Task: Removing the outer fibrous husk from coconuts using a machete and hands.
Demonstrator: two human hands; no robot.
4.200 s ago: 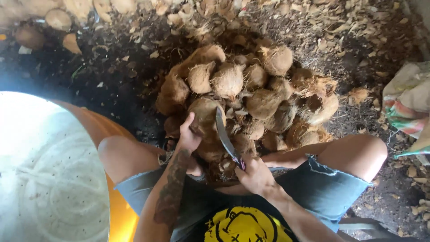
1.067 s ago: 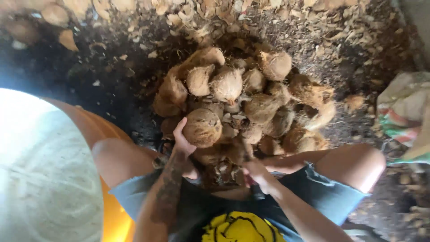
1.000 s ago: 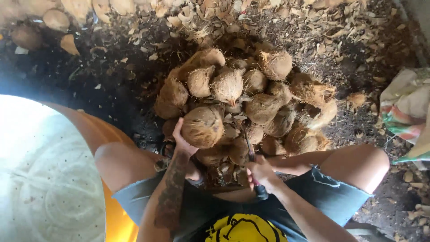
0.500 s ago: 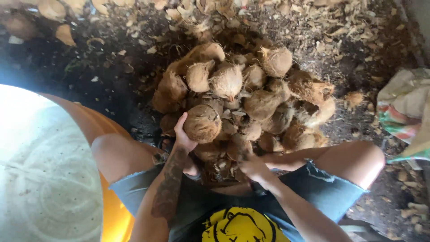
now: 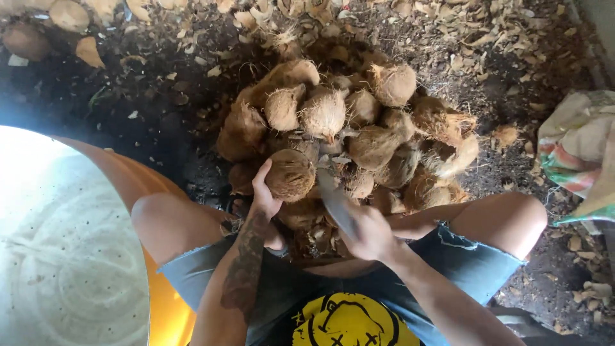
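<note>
I'm seeing one package: a crumpled woven sack [image 5: 580,154], white with red-green stripes, lying at frame's right edge.

left hand [image 5: 264,195]: forearm reached forward between the knees, fingers curled up and closed against a round husk | right hand [image 5: 370,232]: fist closed around a handle, wrist bent inward, blurred | both forearms bare, converging ahead of the lap
</note>
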